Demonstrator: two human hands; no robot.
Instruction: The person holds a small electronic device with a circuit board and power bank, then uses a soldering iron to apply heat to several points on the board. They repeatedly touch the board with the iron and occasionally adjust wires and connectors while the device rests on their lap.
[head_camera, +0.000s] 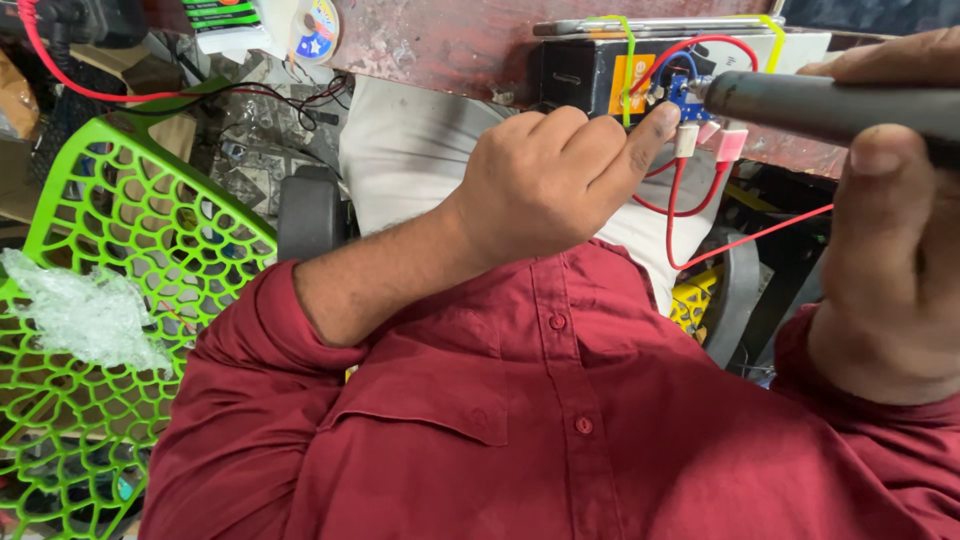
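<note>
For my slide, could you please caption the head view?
Left hand steadies a small blue board while the right hand holds a dark pen-shaped tool to it.

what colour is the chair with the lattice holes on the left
Bright green chair, seen best in the head view.

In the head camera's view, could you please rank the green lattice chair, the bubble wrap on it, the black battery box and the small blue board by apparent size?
1. Green lattice chair
2. Bubble wrap
3. Black battery box, partly hidden by the left hand, so its place against the wrap is unsure
4. Small blue board
</note>
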